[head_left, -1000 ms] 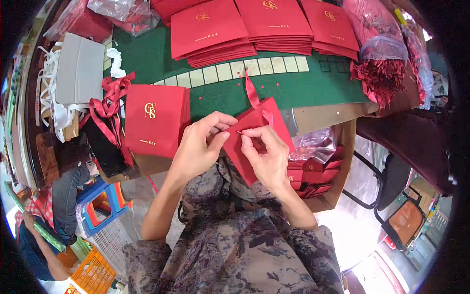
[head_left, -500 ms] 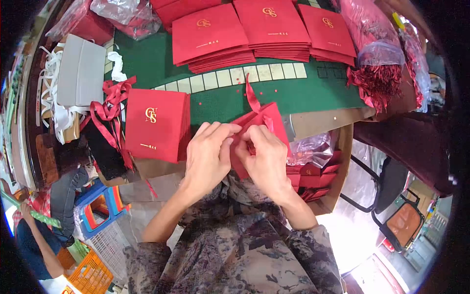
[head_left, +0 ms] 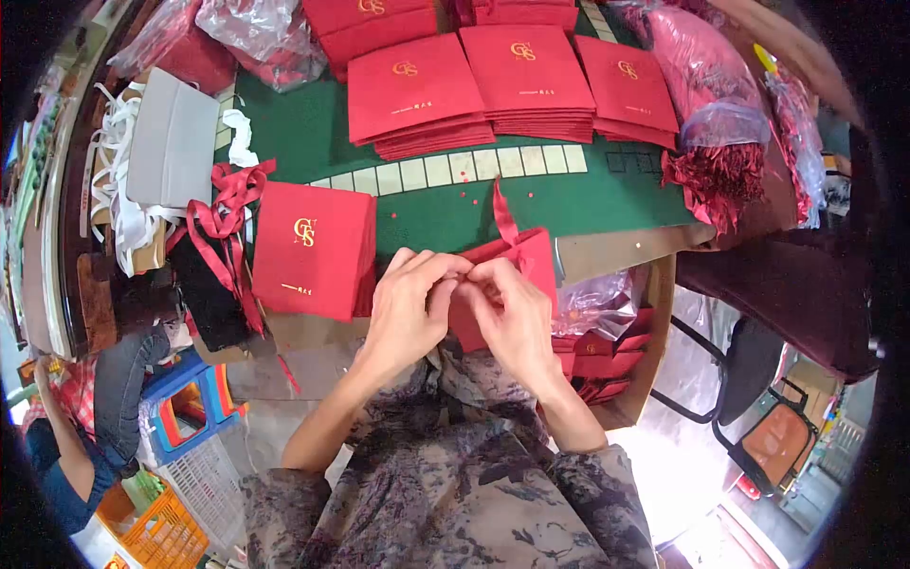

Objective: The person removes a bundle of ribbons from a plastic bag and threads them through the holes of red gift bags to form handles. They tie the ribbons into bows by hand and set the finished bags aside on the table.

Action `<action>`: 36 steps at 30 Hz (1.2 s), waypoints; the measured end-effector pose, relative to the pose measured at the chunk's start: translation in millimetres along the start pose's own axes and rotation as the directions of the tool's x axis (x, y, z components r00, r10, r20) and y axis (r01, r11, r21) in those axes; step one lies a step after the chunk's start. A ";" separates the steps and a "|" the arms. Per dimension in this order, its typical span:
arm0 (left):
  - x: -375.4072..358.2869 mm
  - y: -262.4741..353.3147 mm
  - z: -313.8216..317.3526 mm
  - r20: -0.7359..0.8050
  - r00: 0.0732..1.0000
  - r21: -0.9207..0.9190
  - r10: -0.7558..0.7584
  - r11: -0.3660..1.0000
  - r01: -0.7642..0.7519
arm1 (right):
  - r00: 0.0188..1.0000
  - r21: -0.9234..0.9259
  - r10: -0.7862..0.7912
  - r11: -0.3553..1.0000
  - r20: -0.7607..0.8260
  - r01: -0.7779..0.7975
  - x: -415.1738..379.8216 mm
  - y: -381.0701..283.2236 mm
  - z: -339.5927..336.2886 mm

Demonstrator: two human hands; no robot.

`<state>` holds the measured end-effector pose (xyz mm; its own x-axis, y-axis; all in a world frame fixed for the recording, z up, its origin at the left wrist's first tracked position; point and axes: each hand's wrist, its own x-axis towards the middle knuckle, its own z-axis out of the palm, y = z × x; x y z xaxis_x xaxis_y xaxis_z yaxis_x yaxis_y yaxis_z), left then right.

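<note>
My left hand (head_left: 409, 302) and my right hand (head_left: 515, 313) meet over a red paper bag (head_left: 538, 264) at the near edge of the table. Thumbs and fingers of both hands are pinched together, their tips touching; what is between them is too small and covered to make out. A red ribbon (head_left: 505, 216) sticks up from the bag's far edge. Much of the bag lies hidden beneath my hands. To the left stands a stack of red bags (head_left: 311, 251) with gold lettering, and beside it hang loose red ribbons (head_left: 227, 213).
More red bag stacks (head_left: 417, 90) line the back of the green mat (head_left: 607, 204). Bundled red ribbons (head_left: 716, 175) in plastic lie at right. A cardboard box (head_left: 654, 351) of red bags sits below the table, near a chair (head_left: 777, 436). Another person's arm (head_left: 68, 427) shows at lower left.
My fingertips have come closer together, with the right hand's fingers now meeting the left's. The view has shifted slightly, and the other person's arm at lower left has moved.
</note>
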<state>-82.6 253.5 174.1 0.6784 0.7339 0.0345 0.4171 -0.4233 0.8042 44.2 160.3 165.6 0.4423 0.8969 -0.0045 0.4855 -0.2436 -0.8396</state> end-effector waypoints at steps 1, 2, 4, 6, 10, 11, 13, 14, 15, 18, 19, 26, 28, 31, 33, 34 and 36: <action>0.1 -0.8 0.1 -0.008 1.000 0.002 0.003 1.000 -0.003 | 1.000 -0.001 -0.009 1.000 0.000 0.009 0.7 -1.7 -5.5; 0.0 -1.4 0.5 -0.004 1.000 -0.048 -0.003 0.999 0.003 | 0.998 -0.022 -0.060 0.998 0.026 0.061 1.7 -4.3 -14.3; -3.1 -6.5 4.1 0.006 0.999 -0.090 -0.034 0.995 0.035 | 0.994 -0.089 -0.107 0.990 0.028 0.109 5.7 -11.4 -32.2; -5.8 -7.2 8.4 -0.025 0.999 -0.062 0.023 0.998 -0.024 | 0.986 -0.129 -0.168 0.978 -0.013 0.165 16.6 -15.1 -43.5; -8.1 -5.3 15.6 -0.121 0.972 0.024 0.201 0.980 -0.200 | 0.936 -0.254 -0.214 0.924 0.279 0.287 34.0 -0.8 -49.8; -8.1 -5.6 16.7 -0.152 0.953 0.051 0.261 0.965 -0.256 | 0.936 -0.258 -0.217 0.922 0.276 0.289 36.6 0.5 -51.2; -10.9 -9.2 17.7 -0.157 0.933 0.082 0.323 0.946 -0.313 | 0.899 -0.191 -0.101 0.961 0.427 0.199 41.9 1.4 -53.3; -11.9 -10.9 17.8 -0.158 0.912 0.114 0.379 0.924 -0.365 | 0.865 -0.130 -0.084 0.977 0.494 0.169 48.3 5.7 -54.8; -11.6 -11.7 17.7 -0.159 0.910 0.113 0.382 0.923 -0.368 | 0.867 -0.132 -0.084 0.977 0.492 0.170 54.6 9.7 -55.6; -8.4 -12.1 16.9 -0.154 0.846 0.180 0.511 0.856 -0.484 | 0.774 0.046 -0.052 0.999 0.631 0.029 68.2 21.1 -54.9; -6.8 -11.7 15.6 -0.145 0.838 0.183 0.526 0.847 -0.500 | 0.777 0.042 -0.050 0.999 0.628 0.030 71.7 23.1 -52.9; 0.3 -18.1 12.1 -0.117 0.937 -0.021 0.330 0.942 -0.335 | 0.827 0.278 0.006 0.940 0.563 -0.196 69.8 58.0 -18.7; 7.3 -19.5 10.3 -0.102 0.957 -0.041 0.272 0.960 -0.277 | 0.894 0.224 0.101 0.950 0.437 -0.217 67.3 50.5 -11.9; 16.0 -15.3 9.4 -0.150 0.961 -0.009 0.234 0.971 -0.238 | 0.922 0.185 0.176 0.950 0.346 -0.251 66.2 46.3 -3.2; 13.6 -16.8 18.0 -0.132 0.984 -0.055 0.116 0.991 -0.125 | 0.965 0.295 0.115 0.938 0.234 -0.183 69.7 57.1 4.4; 12.0 -14.6 21.5 -0.134 0.989 -0.054 0.057 0.996 -0.064 | 0.952 0.351 0.199 0.896 0.233 -0.273 78.6 59.1 0.7; 13.5 -13.7 29.4 -0.217 0.976 -0.068 -0.035 0.997 0.020 | 0.933 0.407 0.271 0.845 0.236 -0.348 86.6 59.5 -1.5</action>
<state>-61.4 253.6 146.1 0.5161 0.8459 0.1346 0.3887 -0.3713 0.8432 112.6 222.9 116.1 0.3661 0.8581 -0.3601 -0.0506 -0.3680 -0.9284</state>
